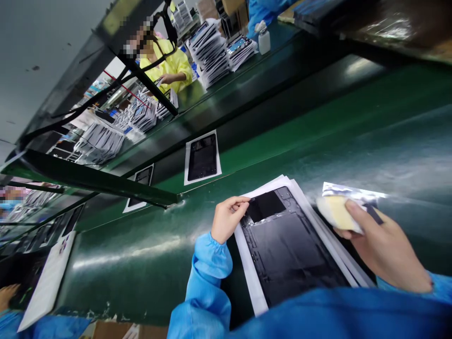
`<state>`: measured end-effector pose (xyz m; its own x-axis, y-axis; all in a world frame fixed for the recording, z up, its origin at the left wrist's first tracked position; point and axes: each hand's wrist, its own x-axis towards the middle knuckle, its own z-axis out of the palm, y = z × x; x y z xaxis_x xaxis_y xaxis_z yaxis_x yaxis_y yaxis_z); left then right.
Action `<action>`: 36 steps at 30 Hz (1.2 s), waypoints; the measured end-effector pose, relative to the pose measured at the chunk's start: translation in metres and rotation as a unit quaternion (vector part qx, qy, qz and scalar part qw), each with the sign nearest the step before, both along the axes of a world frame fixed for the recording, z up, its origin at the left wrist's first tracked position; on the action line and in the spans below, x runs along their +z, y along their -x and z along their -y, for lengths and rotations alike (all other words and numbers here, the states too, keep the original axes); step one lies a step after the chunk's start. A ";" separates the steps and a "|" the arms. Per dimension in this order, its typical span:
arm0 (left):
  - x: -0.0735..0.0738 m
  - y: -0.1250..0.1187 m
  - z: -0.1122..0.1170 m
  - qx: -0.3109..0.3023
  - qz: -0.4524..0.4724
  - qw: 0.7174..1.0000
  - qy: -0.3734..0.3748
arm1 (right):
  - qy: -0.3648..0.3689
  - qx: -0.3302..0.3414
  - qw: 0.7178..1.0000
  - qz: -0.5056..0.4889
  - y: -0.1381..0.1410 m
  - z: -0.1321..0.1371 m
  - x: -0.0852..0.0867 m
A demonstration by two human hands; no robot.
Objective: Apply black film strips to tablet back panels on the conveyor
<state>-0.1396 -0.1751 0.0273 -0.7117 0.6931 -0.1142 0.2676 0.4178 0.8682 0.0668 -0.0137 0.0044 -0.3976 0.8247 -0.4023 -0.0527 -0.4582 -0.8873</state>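
In front of me a black tablet housing (287, 252) lies on a stack of white sheets (314, 226). A smaller, smooth black rectangular sheet (266, 206) sits over its far end. My left hand (229, 217) is closed, thumb and finger pinched at the left corner of that black sheet. To the right of the stack, my right hand (384, 249) grips a pale yellow and white sponge pad (337, 213), slightly blurred. A silvery sheet (353, 190) shows just behind the pad. Blue sleeves cover both my arms.
Beyond the bench (141, 263) runs a green belt (247, 141) carrying another tablet part on white paper (202, 157). A green metal bar (95, 179) juts in from the left. Across stand tall stacks (210, 54), a white bottle (263, 40) and a person in yellow (169, 68).
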 end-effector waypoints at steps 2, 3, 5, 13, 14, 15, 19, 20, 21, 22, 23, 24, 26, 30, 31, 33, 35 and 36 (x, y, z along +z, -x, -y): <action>0.000 0.004 -0.003 -0.017 -0.001 1.000 0.007 | -0.026 0.064 0.998 0.009 0.009 -0.010 0.009; -0.001 0.006 -0.005 -0.025 -0.001 1.000 0.009 | -0.042 0.093 0.995 0.022 0.014 -0.013 0.012; -0.002 0.008 -0.008 -0.038 -0.002 0.999 0.014 | -0.086 0.141 0.984 0.066 0.022 -0.017 0.013; -0.006 0.010 -0.009 -0.060 -0.026 0.997 0.029 | -0.304 0.235 0.913 0.138 0.044 -0.008 0.008; -0.006 0.010 -0.009 -0.061 -0.028 0.997 0.031 | -0.308 0.245 0.909 0.139 0.045 -0.007 0.007; -0.005 0.010 -0.009 -0.063 -0.030 0.997 0.032 | -0.311 0.251 0.906 0.139 0.045 -0.005 0.007; -0.005 0.010 -0.009 -0.067 -0.029 0.997 0.038 | -0.318 0.263 0.900 0.142 0.046 -0.003 0.004; -0.005 0.010 -0.009 -0.066 -0.028 0.997 0.039 | -0.318 0.266 0.899 0.143 0.046 -0.003 0.004; -0.005 0.010 -0.009 -0.065 -0.028 0.997 0.039 | -0.319 0.269 0.898 0.144 0.046 -0.004 0.004; -0.006 0.010 -0.009 -0.063 -0.028 0.997 0.039 | -0.319 0.271 0.897 0.144 0.047 -0.004 0.003; -0.006 0.009 -0.010 -0.061 -0.027 0.997 0.040 | -0.320 0.272 0.896 0.143 0.047 -0.004 0.003; -0.007 0.009 -0.010 -0.059 -0.027 0.997 0.040 | -0.321 0.272 0.896 0.141 0.047 -0.004 0.003; -0.007 0.009 -0.009 -0.057 -0.023 0.997 0.040 | -0.320 0.269 0.898 0.140 0.047 -0.003 0.003; -0.007 0.009 -0.009 -0.055 -0.005 0.998 0.038 | -0.305 0.258 0.907 0.137 0.046 -0.004 0.002; -0.007 0.009 -0.009 -0.054 0.001 0.998 0.036 | -0.300 0.255 0.909 0.137 0.046 -0.004 0.001; -0.006 0.009 -0.009 -0.054 0.008 0.998 0.033 | -0.292 0.253 0.912 0.138 0.046 -0.005 0.001; -0.006 0.009 -0.009 -0.053 0.009 0.998 0.034 | -0.289 0.254 0.912 0.141 0.045 -0.005 0.000; -0.007 0.008 -0.010 -0.052 0.008 0.998 0.034 | -0.289 0.256 0.912 0.142 0.045 -0.005 0.000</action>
